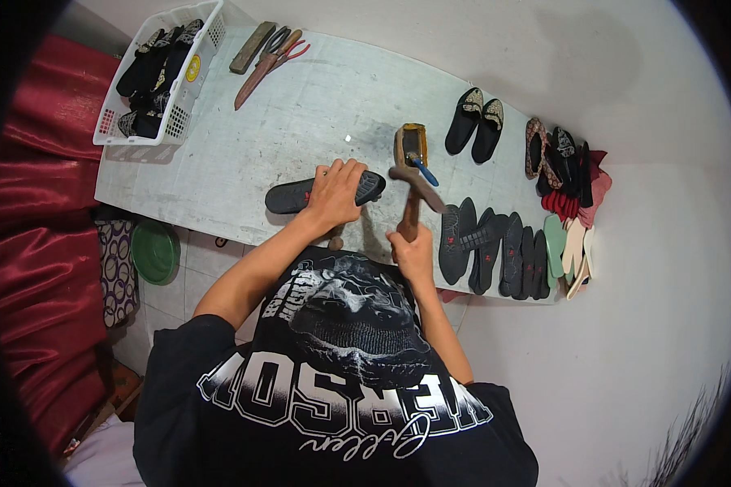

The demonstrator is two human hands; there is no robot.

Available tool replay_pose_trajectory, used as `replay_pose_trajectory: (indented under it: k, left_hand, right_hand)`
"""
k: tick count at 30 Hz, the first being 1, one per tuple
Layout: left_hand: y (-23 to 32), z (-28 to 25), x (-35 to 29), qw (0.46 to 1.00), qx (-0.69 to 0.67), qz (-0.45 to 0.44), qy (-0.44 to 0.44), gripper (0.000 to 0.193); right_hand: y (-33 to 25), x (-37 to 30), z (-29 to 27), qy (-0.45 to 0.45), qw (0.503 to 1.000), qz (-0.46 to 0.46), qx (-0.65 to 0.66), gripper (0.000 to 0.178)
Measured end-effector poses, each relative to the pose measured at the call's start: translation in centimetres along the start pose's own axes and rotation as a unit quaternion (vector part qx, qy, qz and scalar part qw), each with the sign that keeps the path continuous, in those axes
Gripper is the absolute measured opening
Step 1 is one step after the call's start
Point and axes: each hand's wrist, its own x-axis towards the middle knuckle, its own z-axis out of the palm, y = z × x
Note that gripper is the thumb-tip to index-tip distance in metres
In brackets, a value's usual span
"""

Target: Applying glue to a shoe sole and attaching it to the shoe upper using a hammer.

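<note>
fingers of the left hand (335,195) are clasped over the middle of a black shoe (286,198); those of the right hand (414,252) are wrapped round the handle of a hammer (413,200). the pale bench (219,170) spans the upper half of the frame, and the shoe lies on it near the centre, directly under the left fingers, its long axis running roughly left to right, the right end slightly higher. the left hand is the nearer one, touching it; the right hand is apart, lower and to the right. the shoe is dark and seems to lie sole up, with a ridged right end and a small red mark; its middle is covered. the hammer's head sits just right of that end; its height over the bench is hard to tell. above is a small open box (400,148) with a blue-handled brush (422,169).
</note>
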Motion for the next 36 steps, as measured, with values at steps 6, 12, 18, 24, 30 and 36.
replay_pose_trajectory:
  k: [6,12,18,24,30,36]
  left_hand:
    - [-0.5,-0.4,0.2,0.998,-0.011,0.054,-0.029,0.066]
    - [0.8,-1.0,1.2,0.96,-0.014,0.224,-0.168,0.071]
    - [0.9,-0.5,1.2,0.96,-0.034,0.236,-0.149,0.07]
    - [1.0,0.5,0.2,0.977,-0.009,0.208,-0.053,0.08]
    - [4.3,-1.0,0.0,0.978,0.114,0.062,-0.162,0.084]
    - [2.4,-0.3,0.6,0.974,0.076,0.139,-0.164,0.077]
  right_hand:
    - [-0.1,-1.0,-1.2,-0.041,0.994,0.091,0.039,0.018]
    - [-0.4,-1.3,-3.0,-0.034,0.995,0.045,-0.077,0.02]
    - [1.9,-3.0,-5.2,-0.024,0.998,0.018,-0.057,0.021]
    - [2.1,-1.7,-5.7,-0.112,0.985,0.083,-0.103,0.022]
    - [-0.6,-1.4,-6.2,-0.035,0.999,0.023,0.001,0.021]
    - [1.7,-1.9,-5.9,-0.099,0.989,0.036,-0.1,0.026]
